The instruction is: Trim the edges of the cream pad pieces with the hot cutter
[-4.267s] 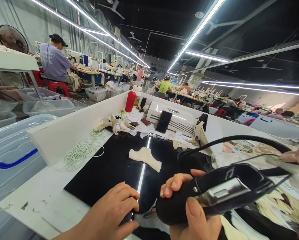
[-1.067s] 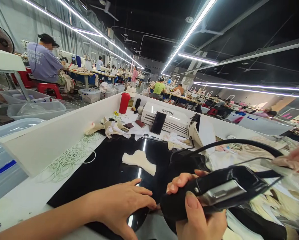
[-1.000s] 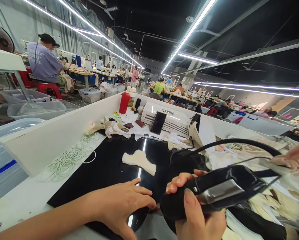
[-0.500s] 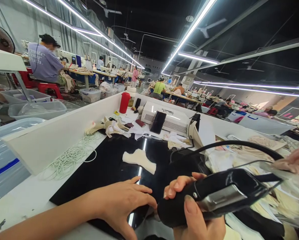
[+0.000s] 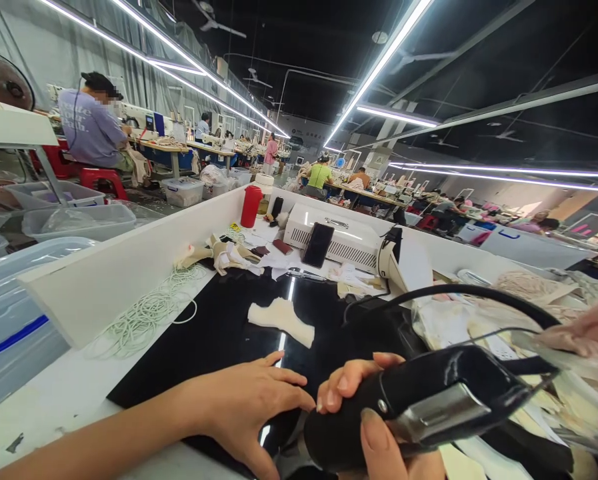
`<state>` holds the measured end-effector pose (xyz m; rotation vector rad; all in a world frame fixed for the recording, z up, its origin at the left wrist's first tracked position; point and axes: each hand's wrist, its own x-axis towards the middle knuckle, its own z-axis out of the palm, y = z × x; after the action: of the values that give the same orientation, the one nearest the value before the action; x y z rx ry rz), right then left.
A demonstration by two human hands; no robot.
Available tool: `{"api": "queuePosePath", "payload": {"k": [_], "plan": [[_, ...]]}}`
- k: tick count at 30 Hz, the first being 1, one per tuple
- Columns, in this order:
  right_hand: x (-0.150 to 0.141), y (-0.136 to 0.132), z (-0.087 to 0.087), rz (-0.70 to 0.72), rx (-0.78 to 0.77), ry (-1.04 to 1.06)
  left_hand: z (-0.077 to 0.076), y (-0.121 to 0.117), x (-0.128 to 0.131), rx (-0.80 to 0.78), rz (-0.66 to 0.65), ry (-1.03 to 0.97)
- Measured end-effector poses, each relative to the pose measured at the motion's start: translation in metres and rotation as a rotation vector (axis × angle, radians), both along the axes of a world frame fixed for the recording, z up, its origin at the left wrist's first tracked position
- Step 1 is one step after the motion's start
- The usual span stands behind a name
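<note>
Black tool (image 5: 429, 393), right hand (image 5: 381, 447) wrapped round it. Left hand (image 5: 243, 403) spread at near edge of black mat (image 5: 189, 360); cream cloth (image 5: 281, 320) lies toward far edge.

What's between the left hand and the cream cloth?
Only the bare black board, streaked with reflected light, shows between the left hand and the cream cloth in the head view.

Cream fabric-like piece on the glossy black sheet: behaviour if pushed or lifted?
The cream, irregular, fabric-like piece is probably light, being thin. Its soft, matte look suggests it would bend when lifted. Pushed, it may slide, since the glossy black sheet looks smooth.
</note>
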<state>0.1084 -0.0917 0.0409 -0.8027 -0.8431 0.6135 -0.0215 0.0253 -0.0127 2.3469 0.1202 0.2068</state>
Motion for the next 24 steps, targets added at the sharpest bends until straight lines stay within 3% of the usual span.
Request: {"api": "queuePosePath", "payload": {"k": [8, 16, 21, 24], "plan": [[0.031, 0.004, 0.012, -0.119, 0.004, 0.010, 0.015, -0.001, -0.010, 0.105, 0.027, -0.021], [0.046, 0.005, 0.012, -0.229, -0.015, -0.012, 0.024, 0.014, -0.022, 0.274, 0.090, 0.008], [0.051, 0.006, 0.006, -0.201, 0.009, -0.059, 0.016, 0.019, -0.024, 0.540, 0.289, -0.108], [0.053, 0.010, 0.001, -0.175, 0.056, -0.108, 0.011, 0.009, -0.017, 0.508, 0.381, -0.180]]}}
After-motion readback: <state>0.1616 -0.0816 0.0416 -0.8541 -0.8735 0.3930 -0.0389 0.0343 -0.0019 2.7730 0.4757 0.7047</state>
